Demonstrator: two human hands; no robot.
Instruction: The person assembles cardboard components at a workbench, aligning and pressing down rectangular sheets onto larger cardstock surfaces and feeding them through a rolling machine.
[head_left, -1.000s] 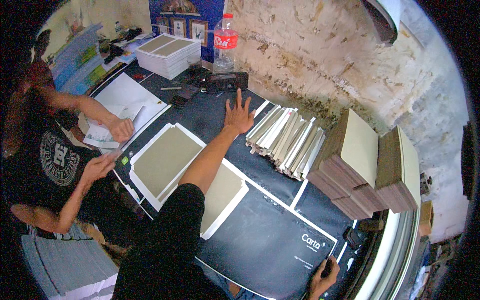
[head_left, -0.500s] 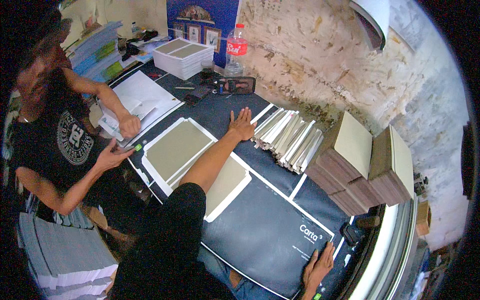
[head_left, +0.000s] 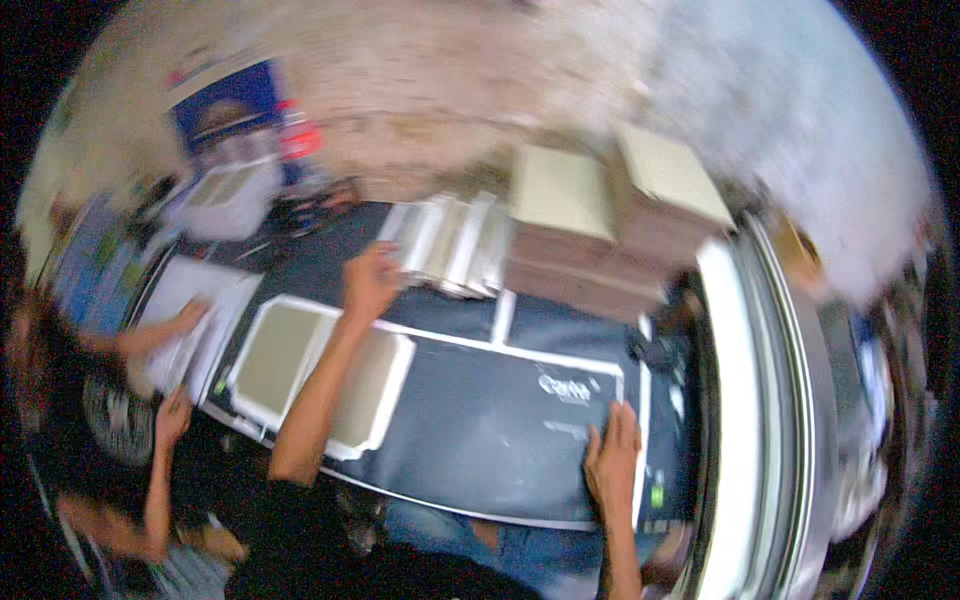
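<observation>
Left hand [head_left: 370,282] newly curled beside strips [head_left: 455,245], grip too blurred to tell, right hand [head_left: 614,458] laid flat on mat [head_left: 475,430]

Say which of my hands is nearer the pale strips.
Left: your left hand is beside the pale strips' left end; your right hand is farther off, by the black mat's right edge.

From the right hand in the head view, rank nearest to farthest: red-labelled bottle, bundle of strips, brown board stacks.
From the right hand:
1. Brown board stacks, ahead.
2. Bundle of strips, ahead and left, beside the stacks.
3. Red-labelled bottle, far left, blurred.
</observation>
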